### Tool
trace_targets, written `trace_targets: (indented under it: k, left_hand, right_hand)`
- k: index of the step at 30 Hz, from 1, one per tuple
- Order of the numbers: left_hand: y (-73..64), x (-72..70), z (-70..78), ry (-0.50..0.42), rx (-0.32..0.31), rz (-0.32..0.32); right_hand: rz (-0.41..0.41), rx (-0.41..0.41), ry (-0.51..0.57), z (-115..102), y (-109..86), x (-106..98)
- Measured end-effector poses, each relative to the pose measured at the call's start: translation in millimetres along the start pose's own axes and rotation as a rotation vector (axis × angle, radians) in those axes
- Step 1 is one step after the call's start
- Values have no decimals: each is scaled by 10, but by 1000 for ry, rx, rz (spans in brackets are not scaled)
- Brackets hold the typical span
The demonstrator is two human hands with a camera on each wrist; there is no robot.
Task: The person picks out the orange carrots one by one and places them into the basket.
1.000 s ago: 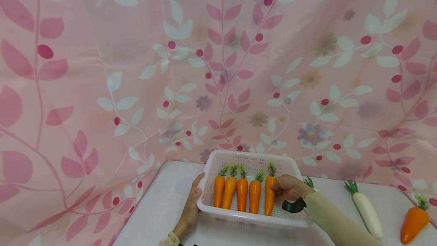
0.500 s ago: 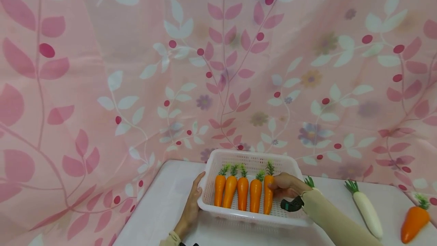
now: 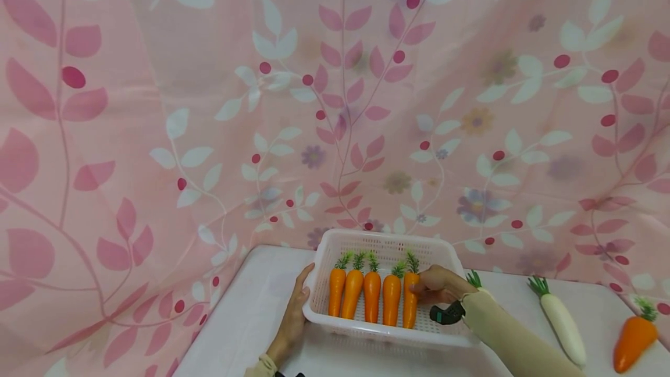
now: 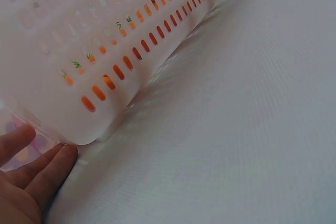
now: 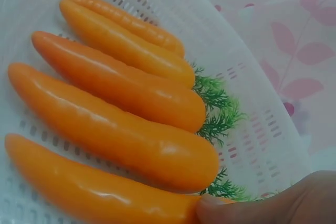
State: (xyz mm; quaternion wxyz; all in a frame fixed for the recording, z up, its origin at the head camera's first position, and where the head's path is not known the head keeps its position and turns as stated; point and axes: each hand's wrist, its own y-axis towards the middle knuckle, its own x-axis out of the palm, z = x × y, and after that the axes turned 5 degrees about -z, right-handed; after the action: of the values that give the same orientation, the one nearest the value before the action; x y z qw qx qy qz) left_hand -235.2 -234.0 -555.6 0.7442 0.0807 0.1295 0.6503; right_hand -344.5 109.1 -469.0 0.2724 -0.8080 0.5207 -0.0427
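Note:
A white perforated plastic basket (image 3: 389, 336) stands on the table with several orange carrots (image 3: 371, 298) side by side in it, green tops toward the back. My right hand (image 3: 438, 284) reaches over the basket's right side and holds the rightmost carrot (image 3: 410, 310) near its top. In the right wrist view the thumb lies on the upper end of that carrot (image 5: 105, 195); the other fingers are hidden. At the basket's left end, my left hand (image 3: 291, 322) rests against the wall, fingers extended. The left wrist view shows those fingertips at the basket's lower corner (image 4: 79, 129).
Right of the basket lie a white radish (image 3: 564, 327) with green leaves and a thick orange carrot (image 3: 635, 342). Another radish's leaves (image 3: 473, 278) show behind the right forearm. A pink floral curtain (image 3: 335, 103) hangs behind the white table (image 3: 246, 301).
My right hand has shifted the rightmost carrot slightly left, closer to its neighbour, and straightened it a little. The left hand stays at the basket's left end.

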Motion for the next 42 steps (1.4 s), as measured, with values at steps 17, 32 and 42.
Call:
trace_targets:
  k: [17, 32, 42]
  left_hand:
    - [0, 4, 13, 10, -4, 7]
    - [-15, -1, 18, 27, -9, 12]
    - [-11, -6, 11, 12, 6, 4]
  right_hand:
    - [12, -23, -85, 28, -26, -1]
    - [78, -12, -208, -1, -59, 19]
    - [105, -13, -255, -25, -82, 47]
